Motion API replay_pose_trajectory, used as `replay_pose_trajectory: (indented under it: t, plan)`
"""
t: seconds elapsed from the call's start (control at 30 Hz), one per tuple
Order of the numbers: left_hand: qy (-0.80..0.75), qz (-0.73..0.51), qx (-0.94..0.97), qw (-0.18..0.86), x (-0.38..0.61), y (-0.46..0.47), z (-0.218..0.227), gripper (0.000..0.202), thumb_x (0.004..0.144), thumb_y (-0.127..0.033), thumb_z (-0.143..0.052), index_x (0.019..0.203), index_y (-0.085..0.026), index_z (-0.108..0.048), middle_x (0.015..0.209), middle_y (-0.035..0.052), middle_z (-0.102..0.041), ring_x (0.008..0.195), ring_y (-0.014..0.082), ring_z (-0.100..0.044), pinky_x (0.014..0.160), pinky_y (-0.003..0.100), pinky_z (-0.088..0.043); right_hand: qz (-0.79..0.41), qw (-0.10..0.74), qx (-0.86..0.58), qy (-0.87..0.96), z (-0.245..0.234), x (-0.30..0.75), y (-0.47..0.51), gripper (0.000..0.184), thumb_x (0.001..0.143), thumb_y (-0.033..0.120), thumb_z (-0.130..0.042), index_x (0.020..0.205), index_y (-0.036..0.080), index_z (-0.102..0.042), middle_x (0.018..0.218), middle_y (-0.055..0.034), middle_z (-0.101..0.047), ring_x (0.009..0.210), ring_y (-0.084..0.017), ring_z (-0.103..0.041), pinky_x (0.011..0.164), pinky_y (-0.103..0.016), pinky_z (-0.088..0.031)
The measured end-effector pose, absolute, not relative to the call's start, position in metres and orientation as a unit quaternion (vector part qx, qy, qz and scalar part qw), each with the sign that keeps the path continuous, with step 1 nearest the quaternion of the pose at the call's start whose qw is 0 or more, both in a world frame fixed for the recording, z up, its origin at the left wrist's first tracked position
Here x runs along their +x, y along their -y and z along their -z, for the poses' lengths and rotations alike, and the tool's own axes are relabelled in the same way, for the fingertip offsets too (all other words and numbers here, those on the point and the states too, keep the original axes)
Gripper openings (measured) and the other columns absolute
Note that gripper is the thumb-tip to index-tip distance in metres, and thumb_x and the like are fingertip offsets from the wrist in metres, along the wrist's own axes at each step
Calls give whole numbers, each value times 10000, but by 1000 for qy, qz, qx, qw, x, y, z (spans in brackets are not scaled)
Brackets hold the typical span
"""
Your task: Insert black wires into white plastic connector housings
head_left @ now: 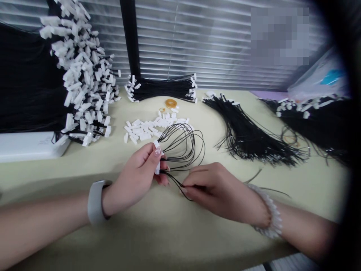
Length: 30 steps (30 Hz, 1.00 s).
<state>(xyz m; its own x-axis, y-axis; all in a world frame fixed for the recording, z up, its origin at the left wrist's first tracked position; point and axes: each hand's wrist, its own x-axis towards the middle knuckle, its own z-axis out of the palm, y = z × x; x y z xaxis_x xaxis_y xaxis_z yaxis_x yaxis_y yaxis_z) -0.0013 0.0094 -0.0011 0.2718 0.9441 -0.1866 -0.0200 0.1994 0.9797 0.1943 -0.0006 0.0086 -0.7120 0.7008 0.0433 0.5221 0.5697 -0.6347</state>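
A white plastic connector (156, 168) was held upright in the left hand (132, 178), gripped closely between the thumb and fingers (150, 154), and a fan of thin black wires (180, 145) was looped out from it to the right, above the worktop (180, 233). Lower down, the wires were pinched narrowly by the fingers (187, 184) of the right hand (217, 192), just beside the connector. Whether their ends were seated in it could not be told.

Much of the work appeared to be done, judging by how things lay. A long bundle of connector-tipped wires (245, 135) was spread at the right, and a second bundle (160, 88) lay along the far edge. A third bundle (313, 120) lay at the far right, and a tall heap of connectors on wires (84, 82) was banked at the left. Part of the work appeared to be left: a pile of loose white connectors (143, 130) lay beyond the hands, with no wires seen in them. 2 rubber bands (170, 103) lay just past that pile.
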Motion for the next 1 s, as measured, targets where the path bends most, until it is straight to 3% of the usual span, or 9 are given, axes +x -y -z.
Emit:
replay_pose_trajectory:
  t: [0.17, 0.37, 0.53, 0.8, 1.0]
  plan:
    - [-447, -369, 546, 606, -1, -6, -1, 248, 874, -402, -377, 790, -177, -436, 700, -42, -511, 514, 75, -569, 542, 241, -476, -489, 137, -399, 763, -14, 192, -1, 378, 905, 348, -332, 591, 149, -401, 525, 43, -434, 476, -35, -342, 443, -151, -285]
    - [-428, -355, 582, 593, 0, -2, 0, 242, 889, -384, -347, 788, -180, -431, 707, -41, -518, 540, 78, -575, 548, 232, -464, -470, 100, -394, 784, -14, 189, -1, 335, 878, 317, -396, 609, 143, -493, 519, 41, -442, 478, -30, -355, 444, -146, -271]
    - [-420, -355, 600, 580, -1, -1, 1, 225, 888, -364, -355, 783, -181, -434, 719, -37, -522, 544, 77, -573, 546, 225, -460, -520, 92, -413, 742, -12, 189, 0, 392, 889, 398, -341, 628, 147, -490, 535, 34, -469, 459, -35, -358, 422, -154, -285]
    - [-420, -346, 604, 582, -1, 0, 2, 215, 889, -358, -352, 790, -185, -431, 711, -41, -526, 543, 76, -576, 543, 222, -460, -474, 105, -396, 780, -12, 186, -1, 266, 855, 215, -388, 607, 150, -461, 510, 62, -406, 466, -19, -319, 428, -135, -257]
    - [-407, -359, 578, 610, 0, 1, 1, 225, 883, -360, -362, 764, -178, -420, 716, -34, -505, 525, 76, -556, 534, 247, -497, -313, 131, -408, 848, -17, 188, 1, 119, 738, 128, -496, 652, 159, -572, 597, 41, -509, 539, -36, -429, 508, -155, -313]
